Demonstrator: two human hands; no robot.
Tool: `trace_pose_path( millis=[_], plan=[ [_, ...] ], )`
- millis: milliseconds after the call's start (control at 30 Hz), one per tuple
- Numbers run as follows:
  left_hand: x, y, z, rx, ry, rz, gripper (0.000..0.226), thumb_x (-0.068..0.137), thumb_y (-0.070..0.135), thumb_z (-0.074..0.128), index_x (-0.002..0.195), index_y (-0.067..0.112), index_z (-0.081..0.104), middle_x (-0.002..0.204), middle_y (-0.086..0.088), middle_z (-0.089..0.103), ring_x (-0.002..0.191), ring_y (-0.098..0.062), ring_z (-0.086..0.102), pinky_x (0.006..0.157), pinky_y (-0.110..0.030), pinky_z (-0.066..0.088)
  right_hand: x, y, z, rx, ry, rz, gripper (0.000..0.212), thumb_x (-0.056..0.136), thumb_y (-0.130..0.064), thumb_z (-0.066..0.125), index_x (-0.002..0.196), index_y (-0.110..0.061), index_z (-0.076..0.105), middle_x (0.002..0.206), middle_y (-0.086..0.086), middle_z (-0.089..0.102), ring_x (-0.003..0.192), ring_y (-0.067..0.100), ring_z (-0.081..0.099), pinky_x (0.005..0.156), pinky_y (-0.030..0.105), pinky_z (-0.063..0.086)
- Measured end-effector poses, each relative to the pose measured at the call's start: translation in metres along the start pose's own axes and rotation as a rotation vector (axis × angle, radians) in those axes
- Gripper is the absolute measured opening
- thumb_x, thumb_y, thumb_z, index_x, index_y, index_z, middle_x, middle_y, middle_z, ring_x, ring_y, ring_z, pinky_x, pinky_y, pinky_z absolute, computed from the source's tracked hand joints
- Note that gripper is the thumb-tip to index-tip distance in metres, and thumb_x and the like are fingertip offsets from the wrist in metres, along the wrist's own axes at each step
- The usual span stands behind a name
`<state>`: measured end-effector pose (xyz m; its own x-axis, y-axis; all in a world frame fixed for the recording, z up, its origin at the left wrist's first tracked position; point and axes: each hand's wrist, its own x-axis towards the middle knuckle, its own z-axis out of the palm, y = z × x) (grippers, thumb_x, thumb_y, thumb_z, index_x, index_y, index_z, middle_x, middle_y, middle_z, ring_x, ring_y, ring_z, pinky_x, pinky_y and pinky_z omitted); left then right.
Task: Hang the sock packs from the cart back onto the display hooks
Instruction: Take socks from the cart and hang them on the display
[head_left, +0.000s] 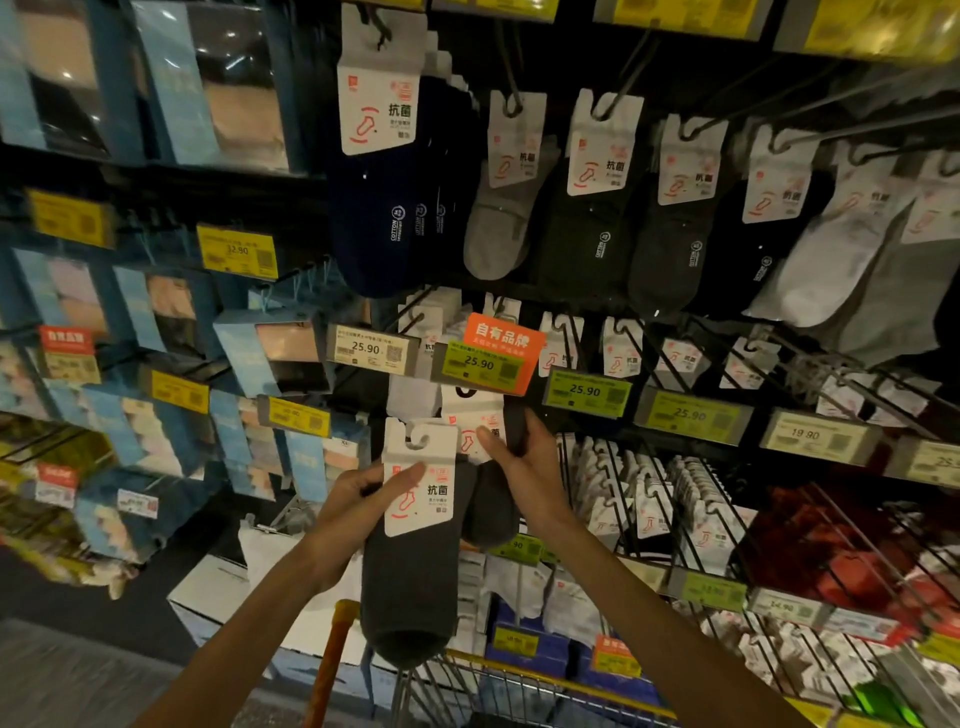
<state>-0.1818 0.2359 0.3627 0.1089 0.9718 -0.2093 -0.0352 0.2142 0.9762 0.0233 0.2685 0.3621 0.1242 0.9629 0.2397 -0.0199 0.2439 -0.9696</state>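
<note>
Fingers (410, 475) of the left hand (358, 499) pinch the white header card (423, 506) of a dark grey sock pack (410, 571). The pack hangs lengthwise straight down above the cart (519, 670), hook slot uppermost. The right hand (524, 467), just to the right and higher, grips a second pack (493, 512). It sits closer to the orange sign (501, 338), so this pack looks likelier to hang first.

sock pack (415, 540) I hold: dark grey, white card, red foot mark | price tags (586, 391): yellow-green | promo sign (501, 335): orange
</note>
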Motion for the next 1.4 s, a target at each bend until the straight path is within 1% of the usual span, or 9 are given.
trace_pose_path(
  millis=[233,533,633,767,933,1167,1233,1333,1400],
  plan=[
    [-0.002,0.009,-0.002,-0.063,-0.011,0.016,0.041,0.073,0.043,0.071,0.106,0.018,0.076,0.099,-0.005,0.078,0.088,-0.018,0.076,0.058,-0.02,0.054,0.007,-0.006,0.003,0.107,0.022,0.082,0.026,0.088,-0.018,0.072,0.113,-0.021,0.066,0.112,-0.001,0.073,0.107,0.017,0.068,0.094,0.042,0.055],
    [0.001,0.011,-0.002,-0.034,0.012,0.005,0.043,0.074,0.045,0.071,0.108,0.02,0.076,0.1,-0.003,0.078,0.093,-0.02,0.075,0.064,-0.024,0.052,0.026,-0.002,0.018,0.021,0.12,0.13,0.028,0.091,-0.023,0.068,0.119,-0.022,0.064,0.112,-0.002,0.072,0.111,0.017,0.065,0.102,0.049,0.048],
    [0.0,0.009,-0.001,-0.032,0.015,-0.01,0.043,0.073,0.045,0.071,0.107,0.02,0.076,0.099,-0.003,0.078,0.091,-0.02,0.075,0.066,-0.025,0.052,0.033,0.0,0.018,-0.02,0.124,0.134,0.034,0.095,-0.028,0.063,0.129,-0.022,0.059,0.124,-0.003,0.067,0.121,0.016,0.058,0.106,0.041,0.044],
    [0.0,0.008,0.004,-0.027,0.025,-0.017,0.044,0.073,0.044,0.071,0.107,0.016,0.075,0.097,-0.005,0.078,0.089,-0.021,0.075,0.068,-0.027,0.053,0.038,0.008,0.015,-0.072,0.111,0.175,0.042,0.098,-0.037,0.055,0.139,-0.024,0.051,0.133,-0.006,0.058,0.121,0.01,0.052,0.095,0.024,0.042],
    [0.002,0.008,0.008,-0.021,0.04,-0.022,0.045,0.073,0.043,0.071,0.109,0.017,0.075,0.099,-0.006,0.078,0.095,-0.025,0.074,0.072,-0.031,0.054,0.047,0.017,0.017,-0.132,0.103,0.24,0.047,0.098,-0.044,0.053,0.138,-0.02,0.051,0.135,0.004,0.059,0.125,0.022,0.054,0.108,0.047,0.043],
    [0.008,0.012,0.021,-0.008,0.019,-0.01,0.041,0.072,0.046,0.072,0.104,0.02,0.077,0.096,-0.002,0.078,0.088,-0.016,0.076,0.063,-0.022,0.055,0.054,0.018,0.012,-0.227,0.074,0.211,0.052,0.098,-0.053,0.046,0.144,-0.029,0.044,0.143,0.0,0.052,0.13,0.021,0.049,0.111,0.046,0.039],
    [0.009,0.01,0.023,-0.008,0.023,-0.014,0.041,0.071,0.047,0.072,0.104,0.022,0.077,0.097,0.0,0.078,0.089,-0.015,0.075,0.065,-0.023,0.055,0.047,0.024,0.008,-0.231,0.054,0.225,0.048,0.099,-0.053,0.044,0.139,-0.027,0.048,0.138,-0.004,0.056,0.127,0.02,0.051,0.109,0.043,0.041],
    [0.011,0.008,0.022,0.004,0.025,-0.016,0.042,0.07,0.048,0.073,0.103,0.024,0.077,0.097,0.0,0.078,0.089,-0.015,0.075,0.068,-0.025,0.055,0.036,0.033,0.003,-0.157,0.069,0.246,0.03,0.101,-0.04,0.05,0.124,-0.022,0.053,0.105,-0.016,0.063,0.114,0.017,0.06,0.098,0.033,0.047],
    [0.014,0.006,0.022,0.007,0.024,-0.023,0.04,0.07,0.048,0.073,0.103,0.024,0.077,0.097,0.0,0.078,0.091,-0.017,0.075,0.072,-0.028,0.056,0.03,0.031,0.0,-0.146,0.077,0.217,0.027,0.1,-0.03,0.054,0.124,-0.017,0.05,0.098,-0.012,0.062,0.105,0.016,0.061,0.092,0.028,0.048]
  ],
)
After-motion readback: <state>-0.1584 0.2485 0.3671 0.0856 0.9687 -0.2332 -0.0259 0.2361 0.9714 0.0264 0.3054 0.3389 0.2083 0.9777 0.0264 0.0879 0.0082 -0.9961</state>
